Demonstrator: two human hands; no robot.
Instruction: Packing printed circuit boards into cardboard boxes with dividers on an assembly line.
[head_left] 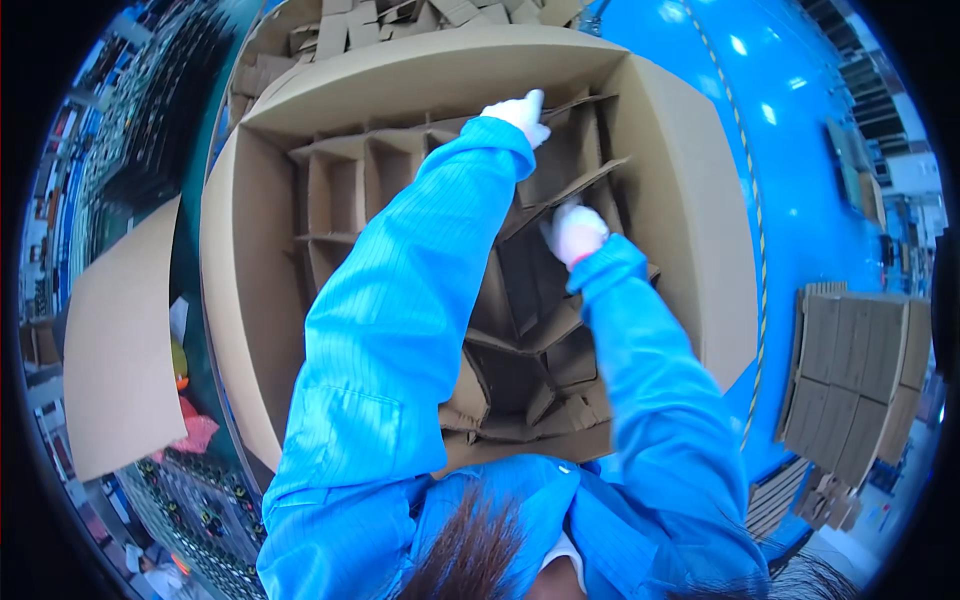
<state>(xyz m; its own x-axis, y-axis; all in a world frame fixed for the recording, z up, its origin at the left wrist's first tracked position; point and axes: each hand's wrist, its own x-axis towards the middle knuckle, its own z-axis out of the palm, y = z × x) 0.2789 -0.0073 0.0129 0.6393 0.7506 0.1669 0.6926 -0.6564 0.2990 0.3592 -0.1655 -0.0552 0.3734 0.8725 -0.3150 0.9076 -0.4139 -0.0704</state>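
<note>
Both my hands wear white gloves and reach into a large open cardboard box. Inside it stands a grid of cardboard dividers, orderly at the left and skewed towards the right and near side. At the far right of the grid, my left hand is closed at the end of a cardboard divider. My right hand, smeared by motion, is nearer to me, just below a slanted divider strip. Its fingertips are not clear, so whether they grip the strip cannot be made out. My left sleeve hides part of the grid.
Beyond the far wall is another container holding many cardboard pieces. A loose cardboard sheet lies at the left, near stacked dark trays. Stacked cartons stand at the right on the blue floor, past a striped line.
</note>
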